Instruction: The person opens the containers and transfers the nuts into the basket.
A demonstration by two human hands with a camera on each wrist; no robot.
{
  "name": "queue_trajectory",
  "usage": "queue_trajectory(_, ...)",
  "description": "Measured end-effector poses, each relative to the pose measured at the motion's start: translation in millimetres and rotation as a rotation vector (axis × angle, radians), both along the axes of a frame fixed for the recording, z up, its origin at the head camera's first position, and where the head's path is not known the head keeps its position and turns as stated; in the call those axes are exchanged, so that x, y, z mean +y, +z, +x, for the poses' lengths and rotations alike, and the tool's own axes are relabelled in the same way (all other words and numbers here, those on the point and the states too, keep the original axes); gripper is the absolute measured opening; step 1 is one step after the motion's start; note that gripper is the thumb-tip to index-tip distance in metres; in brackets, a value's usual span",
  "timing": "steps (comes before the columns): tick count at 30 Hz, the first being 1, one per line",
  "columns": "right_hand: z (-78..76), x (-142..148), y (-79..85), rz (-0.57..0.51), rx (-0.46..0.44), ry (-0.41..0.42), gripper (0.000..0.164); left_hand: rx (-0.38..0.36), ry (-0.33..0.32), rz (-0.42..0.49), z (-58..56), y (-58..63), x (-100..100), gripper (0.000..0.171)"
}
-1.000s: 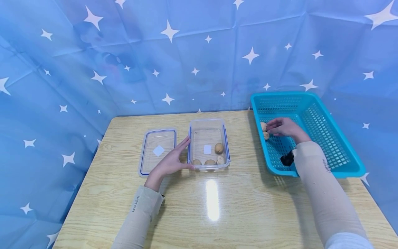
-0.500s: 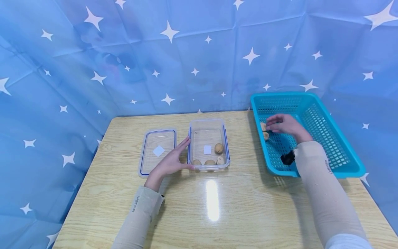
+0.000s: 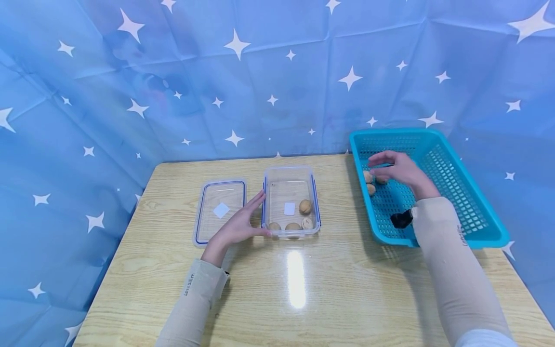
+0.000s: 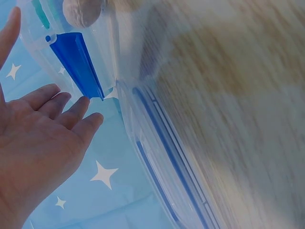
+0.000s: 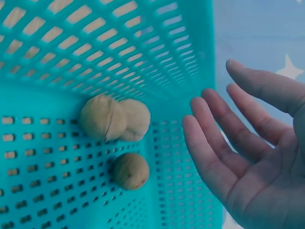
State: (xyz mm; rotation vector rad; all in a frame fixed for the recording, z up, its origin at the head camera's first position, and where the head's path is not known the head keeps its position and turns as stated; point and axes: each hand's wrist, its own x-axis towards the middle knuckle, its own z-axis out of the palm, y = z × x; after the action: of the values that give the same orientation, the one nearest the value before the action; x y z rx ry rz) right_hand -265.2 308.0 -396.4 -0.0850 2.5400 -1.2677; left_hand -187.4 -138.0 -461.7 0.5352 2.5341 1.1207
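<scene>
My left hand (image 3: 237, 225) rests against the left side of a clear plastic container (image 3: 277, 176) with blue clips, its thumb by the near corner. In the left wrist view the left fingers (image 4: 78, 112) are loosely extended next to a blue clip (image 4: 78, 64). Several walnuts (image 3: 305, 206) lie inside the container. Over a turquoise basket (image 3: 472, 202) hovers my right hand (image 3: 401, 171), fingers spread and holding nothing. Below it, three walnuts (image 5: 131, 171) sit on the basket floor near the left wall, two of them touching.
Left of the container, a clear lid (image 3: 221, 190) with a blue seal lies flat on the wooden table (image 3: 347, 289). A blue curtain (image 3: 277, 77) with white stars hangs behind the table.
My right hand has lifted a little and its fingers have spread, bringing a third walnut into sight beneath it. My left hand and the container have stayed still.
</scene>
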Motion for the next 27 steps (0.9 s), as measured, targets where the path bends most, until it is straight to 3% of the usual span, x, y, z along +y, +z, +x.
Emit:
queue_trajectory(9, 7.1, -11, 16.2, -0.021, 0.049, 0.041, 0.062, -0.001, 0.005, -0.005, -0.8, -1.4, 0, 0.108)
queue_trajectory(27, 10.8, -49, 31.2, -0.035, 0.128, 0.102, 0.046, 0.006, -0.001, -0.008, -0.8, -0.8, 0, 0.109)
